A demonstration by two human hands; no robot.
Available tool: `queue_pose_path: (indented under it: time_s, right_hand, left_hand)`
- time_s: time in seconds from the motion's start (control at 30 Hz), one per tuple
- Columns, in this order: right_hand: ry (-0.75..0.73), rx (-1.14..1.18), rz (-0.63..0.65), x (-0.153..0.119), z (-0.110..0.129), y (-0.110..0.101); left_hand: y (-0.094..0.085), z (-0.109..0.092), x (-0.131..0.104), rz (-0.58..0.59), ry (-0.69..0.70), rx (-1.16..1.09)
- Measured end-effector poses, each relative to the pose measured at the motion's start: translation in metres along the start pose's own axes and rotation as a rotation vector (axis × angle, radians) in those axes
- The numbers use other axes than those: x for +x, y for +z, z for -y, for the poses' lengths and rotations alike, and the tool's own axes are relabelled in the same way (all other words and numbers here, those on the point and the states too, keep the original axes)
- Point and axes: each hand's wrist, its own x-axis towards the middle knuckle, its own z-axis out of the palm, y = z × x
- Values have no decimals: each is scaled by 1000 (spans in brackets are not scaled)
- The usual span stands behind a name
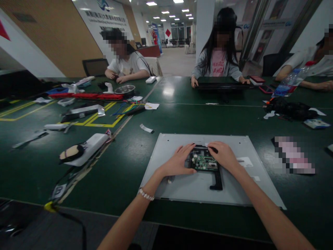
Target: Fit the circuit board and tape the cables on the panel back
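Note:
A flat grey-white panel (182, 189) lies on the green table in front of me. On its middle sits a green circuit board (204, 163) with a black frame (217, 182) beside and below it. My left hand (179, 161) rests around the board's left side, thumb and fingers spread apart, fingertips at the frame's upper left edge. My right hand (222, 154) is closed at the upper right corner of the frame, fingers pinched near a small black part; what they grip is too small to name.
Left on the table are a power strip (91, 147), cables, red bars (91, 95) and a metal bowl (125, 90). A phone (295, 154) and a bottle (288, 83) lie to the right. People sit across the table, one holding a dark panel (225, 86).

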Motion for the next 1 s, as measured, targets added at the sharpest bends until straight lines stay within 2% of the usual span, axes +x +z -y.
queue_pose_path:
  time_s: [0.17,0.27,0.33,0.43,0.53,0.63,0.77,0.9,1.0]
  right_hand:
    - [17,61,-50,-2,0,0]
    - [41,96,-99,-4,-2,-1]
    - [60,115,-134,-6,-3,-1]
    - [90,139,-182,-7,-4,-1]
    - [114,166,-217,-7,-4,0]
    - [132,189,-248,-7,-5,0]
    - [138,203,-269,-7,-6,0]
    - [136,200,-281,-7,-5,0]
    - [131,197,-286,-6,-4,-1]
  left_hand:
    - [-9,-3,-4,-7,7,-9]
    - [-28,9,-10,-124,-41,16]
    - [-44,27,-15,-283,-110,74]
    - [-69,65,-20,-545,-281,211]
    - [-87,100,-24,-646,-505,349]
    - [-95,120,-23,-625,-650,472]
    - [-99,127,-18,-497,-778,573]
    - [-106,119,-12,-410,-845,649]
    - [-109,100,-9,-397,-875,683]
